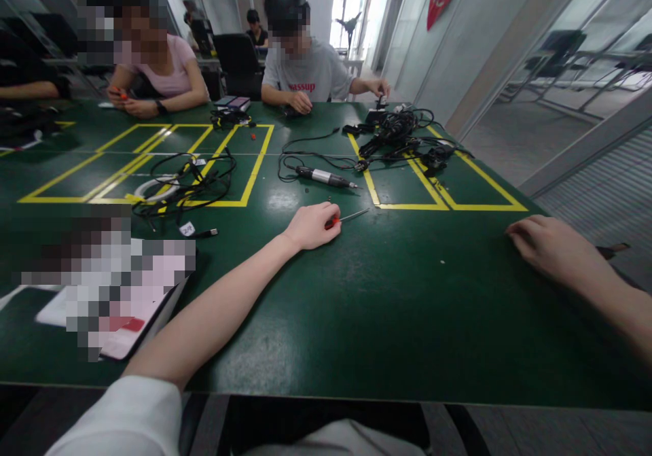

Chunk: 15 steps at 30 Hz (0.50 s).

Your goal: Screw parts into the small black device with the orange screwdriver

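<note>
My left hand (314, 226) rests on the green table, its fingers wrapped around the red-orange handle (332, 221) of a screwdriver. The thin metal shaft (355, 215) points right, away from my fingers. Just beyond lies an electric screwdriver (326, 177), a black and silver pen-shaped tool with its bit toward the right and a cord at its back end. My right hand (557, 249) lies near the right edge of the table. Its fingers are loosely bent and point left, with nothing visible in them; the underside is hidden.
Black cables (196, 181) lie coiled at left inside yellow tape lines (249, 184). A larger cable heap (400, 133) sits back right. A phone-like pink item (135, 327) and papers lie front left. Across the table (326, 334) sit two people, one in a grey shirt (326, 68).
</note>
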Available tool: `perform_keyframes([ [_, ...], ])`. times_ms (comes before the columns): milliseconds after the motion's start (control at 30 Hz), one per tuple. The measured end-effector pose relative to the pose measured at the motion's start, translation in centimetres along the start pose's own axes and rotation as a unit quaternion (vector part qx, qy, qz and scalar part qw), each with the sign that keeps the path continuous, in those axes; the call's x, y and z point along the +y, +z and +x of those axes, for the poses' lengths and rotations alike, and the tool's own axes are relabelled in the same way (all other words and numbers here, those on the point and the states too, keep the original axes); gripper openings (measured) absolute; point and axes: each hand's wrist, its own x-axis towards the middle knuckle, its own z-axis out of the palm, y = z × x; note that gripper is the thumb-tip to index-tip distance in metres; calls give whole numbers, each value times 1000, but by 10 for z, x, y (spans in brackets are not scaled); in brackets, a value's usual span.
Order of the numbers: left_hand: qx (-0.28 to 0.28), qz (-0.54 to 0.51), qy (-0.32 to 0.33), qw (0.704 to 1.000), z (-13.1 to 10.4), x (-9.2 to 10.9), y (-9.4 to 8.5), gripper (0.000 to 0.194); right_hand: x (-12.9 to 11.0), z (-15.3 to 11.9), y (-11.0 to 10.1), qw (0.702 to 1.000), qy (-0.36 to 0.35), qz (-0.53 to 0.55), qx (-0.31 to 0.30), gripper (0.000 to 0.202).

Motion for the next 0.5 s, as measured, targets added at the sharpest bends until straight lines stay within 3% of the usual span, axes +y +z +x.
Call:
perform_keyframes([
  [100, -3, 0, -3, 1000, 0, 1, -1, 17, -11, -4, -9, 995, 80, 46, 37, 14],
  [267, -10, -1, -7, 1000, 0, 2, -2, 17, -37, -13, -38, 962, 198, 162, 95, 29],
  [400, -10, 0, -8, 1000, 0, 2, -2, 17, -41, -24, -50, 950, 214, 197, 112, 33],
  [500, -9, 1, -7, 1000, 0, 3, -2, 16, -26, -38, -43, 949, 219, 190, 122, 32],
])
